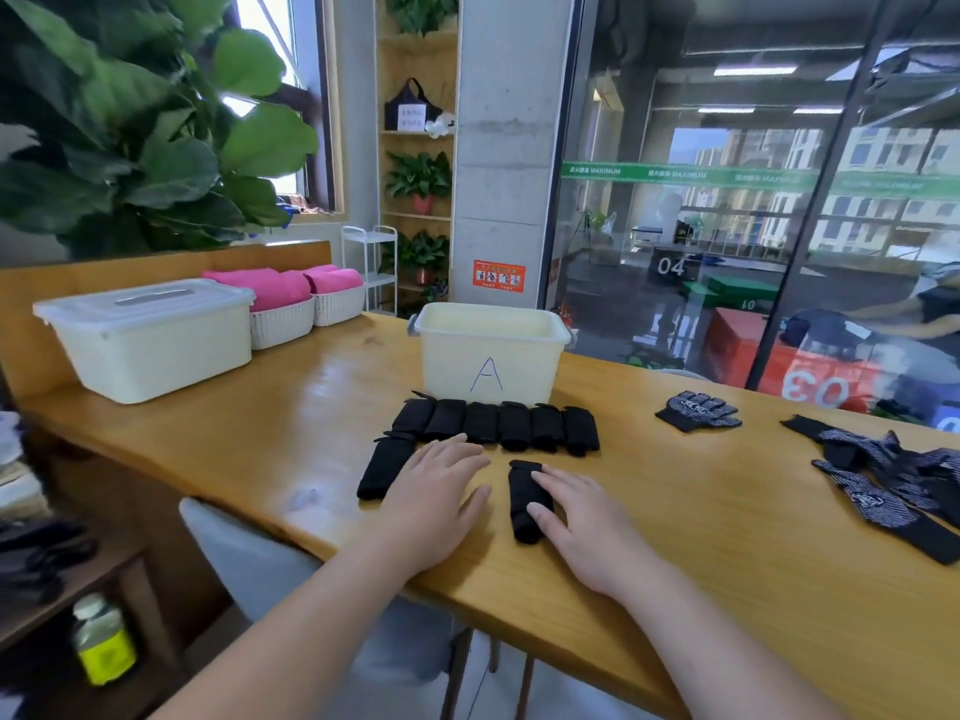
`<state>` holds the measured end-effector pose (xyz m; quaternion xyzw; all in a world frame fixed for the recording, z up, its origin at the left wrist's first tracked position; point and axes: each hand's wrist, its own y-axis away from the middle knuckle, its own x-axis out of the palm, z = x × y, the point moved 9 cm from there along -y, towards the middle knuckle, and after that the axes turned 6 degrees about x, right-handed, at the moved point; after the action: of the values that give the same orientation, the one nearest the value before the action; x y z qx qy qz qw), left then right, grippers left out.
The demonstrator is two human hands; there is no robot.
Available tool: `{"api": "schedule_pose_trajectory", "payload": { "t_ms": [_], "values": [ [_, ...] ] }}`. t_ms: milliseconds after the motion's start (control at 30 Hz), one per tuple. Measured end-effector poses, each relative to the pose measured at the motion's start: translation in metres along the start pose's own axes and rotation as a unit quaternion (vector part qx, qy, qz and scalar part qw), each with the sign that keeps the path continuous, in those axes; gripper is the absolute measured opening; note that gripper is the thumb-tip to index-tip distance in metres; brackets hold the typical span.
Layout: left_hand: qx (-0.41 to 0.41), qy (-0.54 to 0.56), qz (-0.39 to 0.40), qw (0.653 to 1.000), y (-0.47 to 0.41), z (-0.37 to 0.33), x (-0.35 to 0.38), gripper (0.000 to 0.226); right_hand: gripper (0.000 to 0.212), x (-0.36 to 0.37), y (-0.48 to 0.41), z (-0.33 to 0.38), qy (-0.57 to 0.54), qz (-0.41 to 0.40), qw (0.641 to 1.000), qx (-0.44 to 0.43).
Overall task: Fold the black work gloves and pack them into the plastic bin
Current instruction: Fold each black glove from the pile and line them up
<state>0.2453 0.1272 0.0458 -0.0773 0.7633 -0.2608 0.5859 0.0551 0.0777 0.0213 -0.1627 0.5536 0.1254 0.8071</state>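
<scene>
A glossy, honey-coloured wooden table [311,407] is seen, with an open pale plastic bin [491,350] marked "A" set near its far edge. Just in front of the bin a row of folded black gloves [498,426] is laid side by side, and another folded bundle [384,467] is placed below the row's left end. The left hand [436,491] is laid flat on the table just beside that bundle, fingers straight and gripping nothing. The right hand [576,517] is also held flat, with its thumb and forefinger resting against a single folded glove [524,501] without being closed round it. Unfolded gloves [893,480] are heaped at the right, and one dotted glove [698,410] is left apart. A lidded bin [150,335] and two woven baskets [283,324] filled with pink towels [280,291] are kept at the far left. The room is bounded by a large-leaved plant [130,122], a shelf of potted plants [418,179], a concrete pillar [504,148] and a glass wall [753,226].
</scene>
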Motion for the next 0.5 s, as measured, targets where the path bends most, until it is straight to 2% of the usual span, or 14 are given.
{"api": "schedule_pose_trajectory", "payload": {
  "t_ms": [200, 333, 500],
  "values": [
    [-0.087, -0.018, -0.066, 0.994, 0.016, 0.054, -0.026, 0.042, 0.06, 0.014, -0.014, 0.054, 0.004, 0.002, 1.0, -0.013],
    [-0.133, -0.014, -0.045, 0.99, 0.023, 0.079, -0.022, 0.039, 0.06, 0.027, -0.025, 0.084, 0.002, 0.001, 1.0, -0.027],
    [-0.146, 0.023, -0.051, 0.988, 0.024, 0.086, -0.018, 0.041, 0.06, 0.041, -0.042, 0.107, 0.009, -0.009, 1.0, -0.027]
  ]
}}
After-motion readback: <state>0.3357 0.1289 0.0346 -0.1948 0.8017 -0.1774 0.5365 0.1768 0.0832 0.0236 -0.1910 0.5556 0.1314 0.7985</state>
